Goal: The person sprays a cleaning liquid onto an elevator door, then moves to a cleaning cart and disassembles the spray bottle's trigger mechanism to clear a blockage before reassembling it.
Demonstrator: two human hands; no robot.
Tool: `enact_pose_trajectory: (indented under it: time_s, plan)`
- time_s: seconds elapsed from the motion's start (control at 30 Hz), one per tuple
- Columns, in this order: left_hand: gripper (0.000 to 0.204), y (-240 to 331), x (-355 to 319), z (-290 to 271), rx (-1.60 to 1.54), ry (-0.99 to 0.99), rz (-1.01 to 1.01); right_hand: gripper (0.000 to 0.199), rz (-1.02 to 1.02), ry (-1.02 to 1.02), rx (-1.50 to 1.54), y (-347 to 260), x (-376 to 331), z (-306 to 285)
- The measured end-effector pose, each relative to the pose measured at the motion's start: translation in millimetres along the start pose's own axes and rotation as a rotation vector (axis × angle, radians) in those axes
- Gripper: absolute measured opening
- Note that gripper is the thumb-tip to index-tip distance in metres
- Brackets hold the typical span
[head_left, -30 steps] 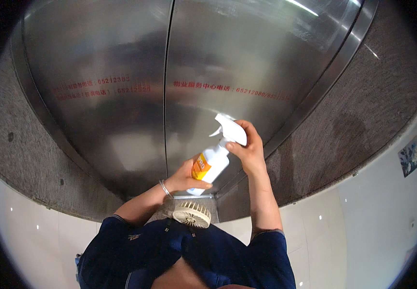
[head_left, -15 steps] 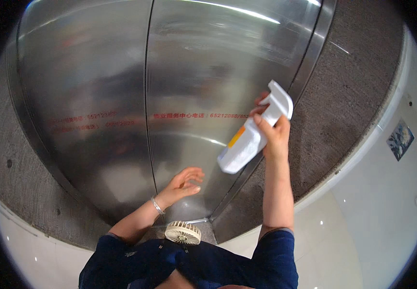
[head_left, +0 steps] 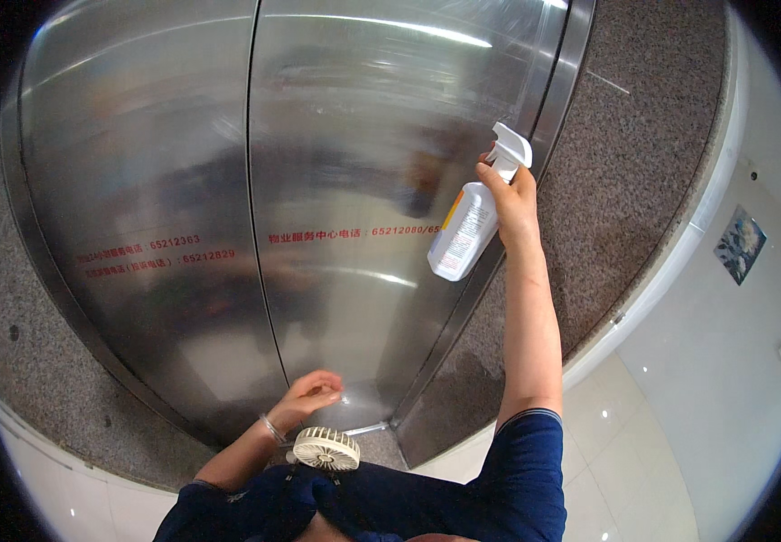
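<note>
My right hand point(head_left: 512, 203) is wrapped round the neck of a white spray bottle point(head_left: 464, 233), just under its white trigger head. The bottle leans with its base toward the lower left; a yellow-orange strip runs along one edge and small print covers its label. Behind it stand the two brushed-steel door panels point(head_left: 345, 172), with red lettering across them. Lower down, my left hand point(head_left: 312, 396) is held in front of the doors, fingers loosely bent and nothing in them. A bracelet point(head_left: 273, 428) circles that wrist.
A cream-coloured small fan point(head_left: 326, 449) hangs at my chest. Speckled stone point(head_left: 643, 172) frames the doors on both sides, beyond a metal jamb point(head_left: 548, 113). Pale tiles point(head_left: 630, 452) lie at the lower right, and a flower picture point(head_left: 740, 246) is on the white wall.
My right hand has raised the spray bottle, which has turned to show more of its label. My left hand has dropped lower and to the left. The view has shifted slightly.
</note>
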State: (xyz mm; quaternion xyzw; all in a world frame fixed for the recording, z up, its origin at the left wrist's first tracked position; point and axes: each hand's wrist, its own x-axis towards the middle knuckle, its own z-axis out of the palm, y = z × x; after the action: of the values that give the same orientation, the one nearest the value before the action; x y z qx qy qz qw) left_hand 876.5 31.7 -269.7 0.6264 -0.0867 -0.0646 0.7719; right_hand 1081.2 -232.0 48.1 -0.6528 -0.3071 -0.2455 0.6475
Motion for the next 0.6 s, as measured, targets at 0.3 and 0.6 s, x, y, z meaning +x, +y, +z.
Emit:
enact_pose_trajectory:
  time_s: [0.3,0.6]
  plan:
    - [0.029,2,-5,0,0.036,0.004,-0.026,0.032,0.040,0.040,-0.081,5,15,0]
    - [0.028,-7,-9,-4,0.043,0.025,-0.039,0.022,0.047,0.036,0.017,3,17,0]
